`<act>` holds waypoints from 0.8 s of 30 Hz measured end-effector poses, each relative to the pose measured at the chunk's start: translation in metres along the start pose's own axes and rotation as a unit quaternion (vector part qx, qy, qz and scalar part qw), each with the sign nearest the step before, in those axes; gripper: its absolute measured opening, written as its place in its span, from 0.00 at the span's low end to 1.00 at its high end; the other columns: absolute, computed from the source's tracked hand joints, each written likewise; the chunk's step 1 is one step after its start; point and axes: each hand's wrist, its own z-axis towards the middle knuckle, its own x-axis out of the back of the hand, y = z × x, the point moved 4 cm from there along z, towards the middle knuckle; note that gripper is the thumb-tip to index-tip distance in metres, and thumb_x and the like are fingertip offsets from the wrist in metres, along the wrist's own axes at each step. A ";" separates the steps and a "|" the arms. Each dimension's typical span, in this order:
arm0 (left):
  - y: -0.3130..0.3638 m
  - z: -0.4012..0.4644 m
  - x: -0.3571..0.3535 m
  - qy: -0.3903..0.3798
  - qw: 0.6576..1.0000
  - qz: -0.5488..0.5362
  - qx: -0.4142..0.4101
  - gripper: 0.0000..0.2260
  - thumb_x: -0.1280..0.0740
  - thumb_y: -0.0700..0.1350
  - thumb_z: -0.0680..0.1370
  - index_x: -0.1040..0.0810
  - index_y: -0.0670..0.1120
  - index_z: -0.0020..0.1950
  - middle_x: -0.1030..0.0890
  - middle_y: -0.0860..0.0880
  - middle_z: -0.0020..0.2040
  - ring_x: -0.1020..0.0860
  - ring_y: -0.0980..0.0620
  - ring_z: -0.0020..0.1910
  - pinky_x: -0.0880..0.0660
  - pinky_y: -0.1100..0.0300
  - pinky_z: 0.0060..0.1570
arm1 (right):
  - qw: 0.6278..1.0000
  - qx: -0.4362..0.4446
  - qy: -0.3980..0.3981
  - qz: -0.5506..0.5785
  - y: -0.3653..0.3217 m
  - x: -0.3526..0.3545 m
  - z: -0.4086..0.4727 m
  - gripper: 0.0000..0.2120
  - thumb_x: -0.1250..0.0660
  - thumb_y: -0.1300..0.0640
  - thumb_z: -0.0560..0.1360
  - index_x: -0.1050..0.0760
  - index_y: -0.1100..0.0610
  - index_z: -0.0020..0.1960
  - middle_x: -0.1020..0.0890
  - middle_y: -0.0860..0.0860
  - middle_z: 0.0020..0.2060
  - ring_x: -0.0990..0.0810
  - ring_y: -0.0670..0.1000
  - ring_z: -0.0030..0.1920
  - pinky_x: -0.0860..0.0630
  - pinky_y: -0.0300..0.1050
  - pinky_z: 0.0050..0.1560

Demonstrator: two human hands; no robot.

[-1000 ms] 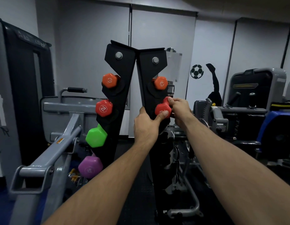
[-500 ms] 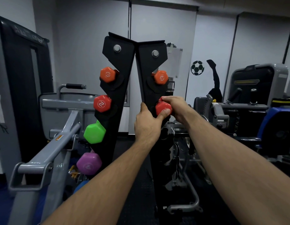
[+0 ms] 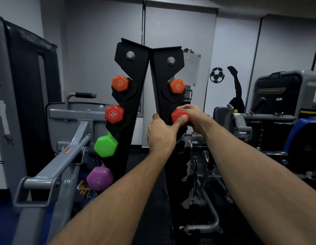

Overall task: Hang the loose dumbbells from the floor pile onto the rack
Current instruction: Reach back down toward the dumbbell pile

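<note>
Red dumbbell (image 3: 179,116) pushed deeper into rack (image 3: 168,103) slot; both hands grasping it, glossy hex head.

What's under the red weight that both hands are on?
Below the red dumbbell, the rack shows bare black slots, with grey machine frames behind. The left hand and its forearm cover the rack's inner edge there, so anything hung behind them is hidden.

red dumbbell (image 3: 114,114) reads "2"; purple one (image 3: 99,179) "4".
</note>
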 end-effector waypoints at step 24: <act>-0.084 -0.081 0.029 -0.124 0.991 0.025 -0.054 0.40 0.33 0.67 0.76 0.38 0.47 0.80 0.28 0.47 0.76 0.29 0.49 0.74 0.30 0.50 0.73 | 0.982 0.104 0.156 0.030 0.082 0.006 -0.162 0.24 0.38 0.41 0.80 0.26 0.49 0.73 0.20 0.44 0.65 0.23 0.40 0.66 0.27 0.45 0.71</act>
